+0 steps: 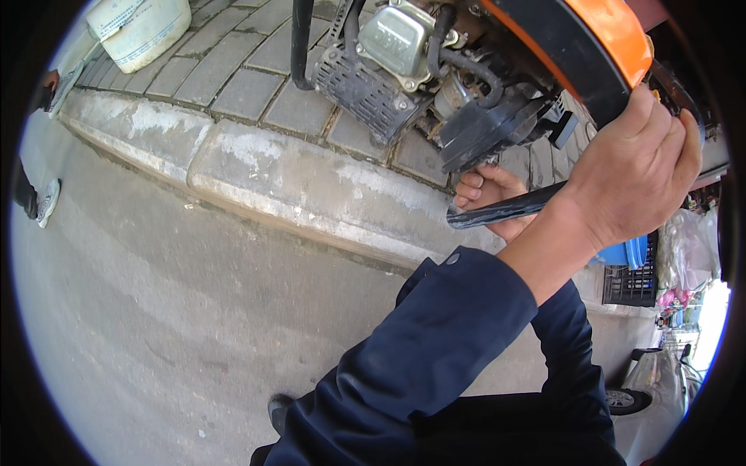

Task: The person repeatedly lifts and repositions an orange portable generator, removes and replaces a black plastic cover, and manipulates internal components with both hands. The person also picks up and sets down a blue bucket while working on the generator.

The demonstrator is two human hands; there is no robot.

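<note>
Gripping the orange cover [615, 37] is the left hand [639, 167]; the right hand [501, 190] is resting curled beside the engine [451, 99], hold unclear; work is apparently standing unfinished.

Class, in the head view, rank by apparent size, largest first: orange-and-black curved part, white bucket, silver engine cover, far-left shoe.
1. Orange-and-black curved part
2. White bucket and silver engine cover: too alike to rank
3. Far-left shoe

Silver-covered engine [395, 45], orange-and-black frame [602, 54] beside it, scuffed black bar [501, 210] slanting
</note>
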